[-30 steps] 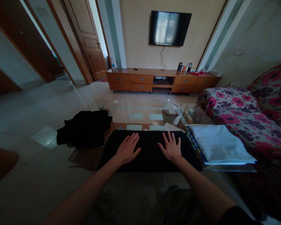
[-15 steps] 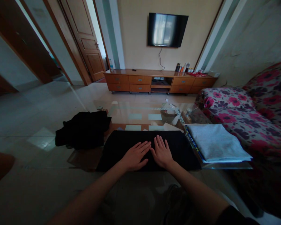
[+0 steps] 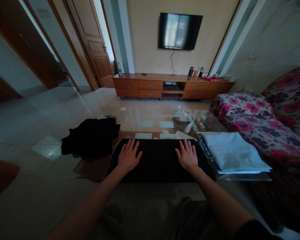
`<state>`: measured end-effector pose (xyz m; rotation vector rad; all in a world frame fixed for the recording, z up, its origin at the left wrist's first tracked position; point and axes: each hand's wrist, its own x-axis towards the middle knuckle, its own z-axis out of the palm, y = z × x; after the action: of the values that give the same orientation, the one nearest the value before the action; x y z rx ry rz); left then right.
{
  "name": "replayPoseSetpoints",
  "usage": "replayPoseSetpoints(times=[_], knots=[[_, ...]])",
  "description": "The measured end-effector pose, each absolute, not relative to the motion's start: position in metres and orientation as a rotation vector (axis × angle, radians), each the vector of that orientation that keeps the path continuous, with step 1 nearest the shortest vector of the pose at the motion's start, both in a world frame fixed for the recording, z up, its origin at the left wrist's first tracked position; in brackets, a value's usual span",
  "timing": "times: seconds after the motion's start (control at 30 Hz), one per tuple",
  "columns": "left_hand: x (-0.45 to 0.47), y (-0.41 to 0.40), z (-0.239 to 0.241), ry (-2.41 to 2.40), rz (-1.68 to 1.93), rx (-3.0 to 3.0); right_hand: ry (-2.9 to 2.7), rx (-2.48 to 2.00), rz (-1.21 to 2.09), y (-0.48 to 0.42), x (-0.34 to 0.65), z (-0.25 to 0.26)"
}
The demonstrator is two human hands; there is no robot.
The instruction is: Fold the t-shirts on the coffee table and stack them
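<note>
A black piece of folded cloth (image 3: pixel 157 160), perhaps a garment, lies flat along the near edge of the glass table (image 3: pixel 150 115). My left hand (image 3: pixel 128 156) rests palm down on its left part, fingers spread. Toward the cloth's right end, my right hand (image 3: pixel 187 155) also lies flat with its fingers apart. Neither hand grips anything. Left of the cloth sits a rumpled black garment (image 3: pixel 90 138). On the right is a folded light grey cloth (image 3: pixel 233 151), lying on top of something with a blue and yellow edge.
Beneath the glass, several items show dimly, along with a small jar (image 3: pixel 203 119). A floral sofa (image 3: pixel 250 123) stands close on the right. Across the floor is a wooden TV cabinet (image 3: pixel 150 87) with bottles (image 3: pixel 196 71) on it, below a wall-mounted television (image 3: pixel 180 31).
My hands have slid apart over the black cloth, the left one to the left and the right one to the right. Before, they lay side by side near its middle.
</note>
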<state>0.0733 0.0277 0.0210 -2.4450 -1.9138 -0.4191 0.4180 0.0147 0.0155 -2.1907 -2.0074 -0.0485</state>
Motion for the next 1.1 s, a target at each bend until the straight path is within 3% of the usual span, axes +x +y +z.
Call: replayPoseSetpoints(times=[0.23,0.77,1.1], knots=[[0.022,0.054,-0.006,-2.075,-0.343,-2.256,-1.900,-2.361,-0.059,0.035,0.462,0.001],[0.025,0.060,-0.005,-2.013,-0.334,-2.343,-1.927,-2.336,0.010,0.047,0.501,-0.008],[0.020,0.069,0.017,-2.342,-0.600,-1.915,-1.881,-2.352,-0.110,0.037,0.469,0.001]])
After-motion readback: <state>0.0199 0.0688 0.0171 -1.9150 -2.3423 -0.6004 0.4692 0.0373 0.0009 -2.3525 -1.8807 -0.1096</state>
